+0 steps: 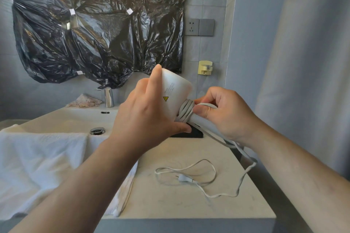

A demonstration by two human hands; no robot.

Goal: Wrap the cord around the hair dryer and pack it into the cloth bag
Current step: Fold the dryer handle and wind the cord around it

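I hold a white hair dryer [175, 89] above the countertop, with a yellow warning sticker on its barrel. My left hand [145, 111] grips the barrel, fingers curled round it. Several turns of the grey-white cord [186, 110] lie wound where the barrel meets the handle. My right hand [225, 113] grips the handle and pinches the cord against it. The loose cord runs down past my right wrist, hangs over the counter's right edge and loops back onto the countertop, ending in the plug [184, 178]. A dark flat object [191, 133] lies under the dryer; I cannot tell whether it is the cloth bag.
A white washbasin [75, 119] with a drain [97, 130] and a chrome tap [108, 97] lies at the left. A white towel [41, 162] drapes over its front. Black plastic sheeting [98, 24] covers the wall. A socket [192, 27] and a yellow holder [205, 67] are on the tiles.
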